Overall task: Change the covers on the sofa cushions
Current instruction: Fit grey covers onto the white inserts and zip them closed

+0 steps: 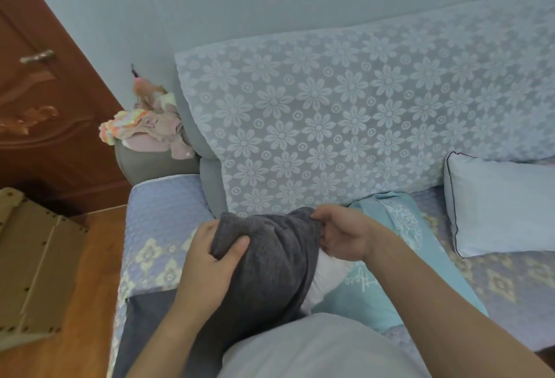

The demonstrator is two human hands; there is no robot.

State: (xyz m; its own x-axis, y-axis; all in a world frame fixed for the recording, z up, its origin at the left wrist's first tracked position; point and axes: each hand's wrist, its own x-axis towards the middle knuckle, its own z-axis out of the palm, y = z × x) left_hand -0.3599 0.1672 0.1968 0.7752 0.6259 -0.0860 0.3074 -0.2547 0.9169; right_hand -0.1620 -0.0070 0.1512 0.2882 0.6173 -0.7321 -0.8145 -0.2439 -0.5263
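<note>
- Nearest the camera, the dark grey knitted fabric cover (270,263) lies bunched over the white cushion insert (326,280), held against the person's torso at the front edge of the sofa seat.
- The left hand (207,269) grips a fold of the dark grey cover on its left side, thumb on top and fingers curled beneath.
- The right hand (342,236) pinches the cover's upper right edge; its fingers are curled round the fabric.
- The white insert shows only at the lower right, below the right hand. Most of it is hidden, so the frame does not tell whether the cover is going on or coming off.
- Step in hand, as judged: working the grey cover along the insert.
- Next move, as judged: keep both grips on opposite sides of the opening and draw the fabric evenly, so that the insert does not bunch at one corner.
- Just beside the insert, a flat teal printed cushion cover (390,281) lies on the quilted lilac patterned seat cover (162,227).
- Farther right, a pale blue cushion with dark piping (498,206) rests against the back.
- Behind, a lace daisy-pattern throw (345,113) drapes the sofa back.
</note>
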